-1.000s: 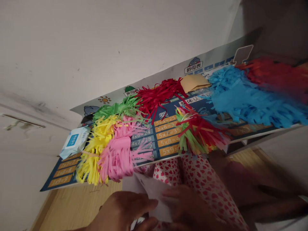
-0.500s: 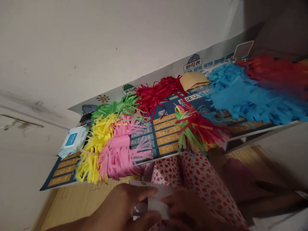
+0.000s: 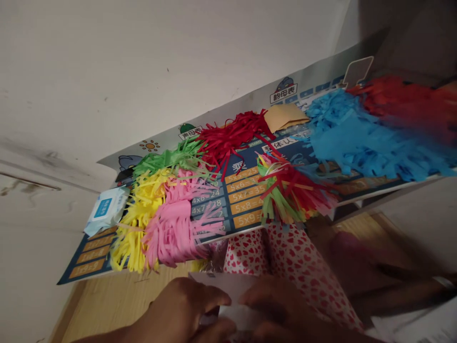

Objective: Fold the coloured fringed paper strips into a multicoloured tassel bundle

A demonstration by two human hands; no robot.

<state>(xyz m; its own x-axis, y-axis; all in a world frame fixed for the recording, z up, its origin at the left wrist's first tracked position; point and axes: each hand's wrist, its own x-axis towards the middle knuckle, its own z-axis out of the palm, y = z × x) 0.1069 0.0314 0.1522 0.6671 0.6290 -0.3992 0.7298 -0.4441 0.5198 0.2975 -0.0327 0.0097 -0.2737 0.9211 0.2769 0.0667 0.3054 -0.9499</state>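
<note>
At the bottom centre, above the lap, my left hand [image 3: 182, 307] and my right hand [image 3: 285, 305] hold a pale, whitish item [image 3: 237, 315] between them, its lower part cut off by the frame. It looks like paper or a small box; I cannot make out which. The thumb and fingers of my left hand close on its left side. My right hand grips its right side and is dim and slightly blurred. Just beyond the hands are legs in heart-patterned cloth [image 3: 303, 267].
A chart-covered table [image 3: 243, 202] carries fringed paper: yellow [image 3: 137, 238], pink [image 3: 174, 228], green [image 3: 167, 159], red [image 3: 235, 138], blue [image 3: 360, 140] and a mixed bundle [image 3: 293, 190]. A wipes packet [image 3: 107, 209] lies left, a tan paper [image 3: 285, 117] behind. A wall [image 3: 124, 62] stands beyond.
The view has shifted slightly. My fingers have moved a little on the pale item, and more of its upper surface shows between my hands.
</note>
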